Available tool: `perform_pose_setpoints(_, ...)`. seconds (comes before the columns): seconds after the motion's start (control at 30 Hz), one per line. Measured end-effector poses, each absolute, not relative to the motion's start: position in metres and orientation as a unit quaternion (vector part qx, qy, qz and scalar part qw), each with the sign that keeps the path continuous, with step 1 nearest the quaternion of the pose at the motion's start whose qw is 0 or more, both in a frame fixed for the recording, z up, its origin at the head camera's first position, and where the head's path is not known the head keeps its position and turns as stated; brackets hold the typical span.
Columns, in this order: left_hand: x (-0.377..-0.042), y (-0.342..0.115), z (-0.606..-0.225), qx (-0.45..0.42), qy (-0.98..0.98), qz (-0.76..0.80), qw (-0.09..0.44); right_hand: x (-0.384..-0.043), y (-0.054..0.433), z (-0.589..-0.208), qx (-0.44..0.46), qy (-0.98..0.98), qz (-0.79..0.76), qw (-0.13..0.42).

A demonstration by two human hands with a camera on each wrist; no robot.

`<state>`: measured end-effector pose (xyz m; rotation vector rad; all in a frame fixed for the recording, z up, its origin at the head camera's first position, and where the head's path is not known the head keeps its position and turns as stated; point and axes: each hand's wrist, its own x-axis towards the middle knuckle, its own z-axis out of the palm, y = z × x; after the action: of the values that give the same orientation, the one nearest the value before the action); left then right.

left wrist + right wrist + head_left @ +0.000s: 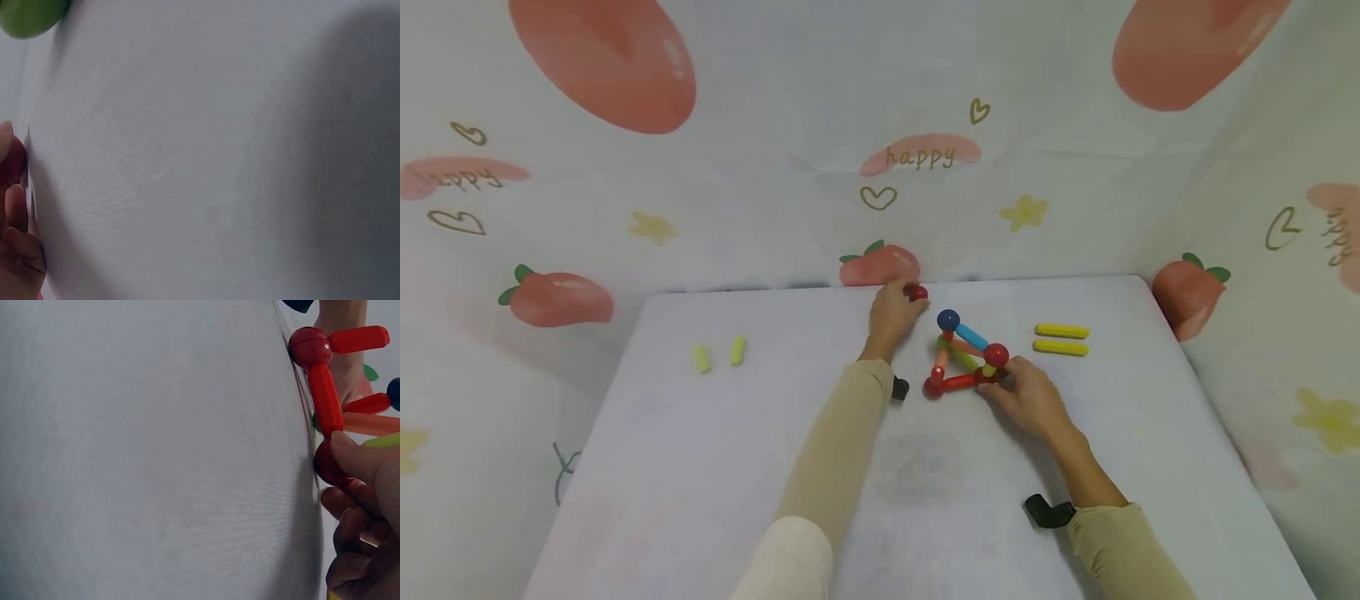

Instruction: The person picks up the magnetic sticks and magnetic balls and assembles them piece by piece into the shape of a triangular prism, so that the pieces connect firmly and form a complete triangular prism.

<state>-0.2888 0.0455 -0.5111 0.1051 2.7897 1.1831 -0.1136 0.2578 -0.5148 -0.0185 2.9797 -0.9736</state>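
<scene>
At the table's back edge my left hand [893, 318] pinches a loose red ball [919, 292]; the ball shows between the fingertips in the left wrist view too. To its right stands a frame of coloured rods and balls, with a dark blue ball [948, 320] and a red ball [996, 355] raised on top, joined by a light blue rod [972, 337]. My right hand [1032, 398] grips the frame's lower right corner. In the right wrist view, thumb and fingers hold the dark red ball [329, 464] there, beside a red rod [325, 399].
Two yellow rods [1061, 339] lie parallel at the right. Two short yellow-green rods [738, 351] lie apart at the left. Behind the white table [715, 483] hangs a printed cloth [760, 150]. Dark wrist-camera parts [1049, 512] show at both wrists.
</scene>
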Motion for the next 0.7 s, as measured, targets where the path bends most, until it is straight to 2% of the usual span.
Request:
perform_pose_setpoints(0.27, -0.276, 0.029, -0.502, 0.056, 0.905, 0.422, 0.013, -0.115, 0.255, -0.51, -0.015, 0.954, -0.299, 0.012)
perform_pose_setpoints(0.47, -0.242, 0.013, -0.491, 0.098, 0.879, 0.467, -0.021, -0.122, 0.25, -0.508, -0.033, 0.956, -0.293, 0.01)
perform_pose_setpoints(0.7, -0.205, -0.021, -0.478, 0.065, 0.859, 0.499, -0.095, -0.136, 0.236, -0.506, -0.042, 0.953, -0.3, 0.022)
